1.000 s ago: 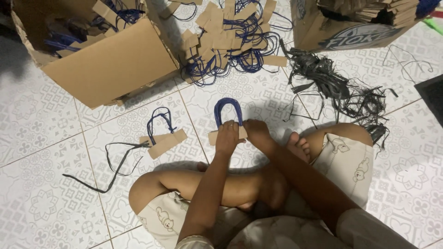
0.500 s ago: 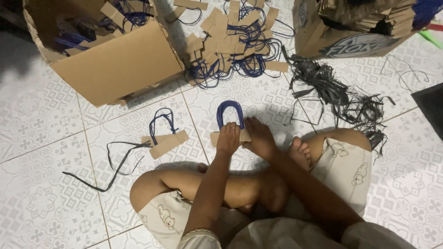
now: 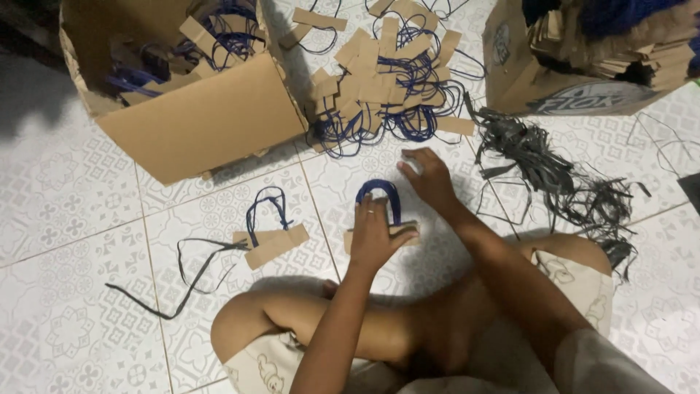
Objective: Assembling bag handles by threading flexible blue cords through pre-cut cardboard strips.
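I sit cross-legged on a patterned white tile floor. My left hand [image 3: 375,237] presses down on a small brown cardboard strip [image 3: 349,240] that carries a dark blue cord loop [image 3: 379,188], with the thumb along the strip's right end. My right hand [image 3: 432,179] hovers over the floor just right of the loop. Its fingers are spread, hold nothing, and point toward a pile of cardboard strips with blue cords [image 3: 379,80].
Another strip with a blue loop [image 3: 275,244] lies to the left, beside a loose black band [image 3: 182,284]. An open cardboard box [image 3: 204,124] stands far left, a second box [image 3: 525,80] far right. A tangle of black bands [image 3: 554,175] lies on the right.
My right hand has let go of the strip and moved up and right toward the pile. My left hand stays pressed on the strip.
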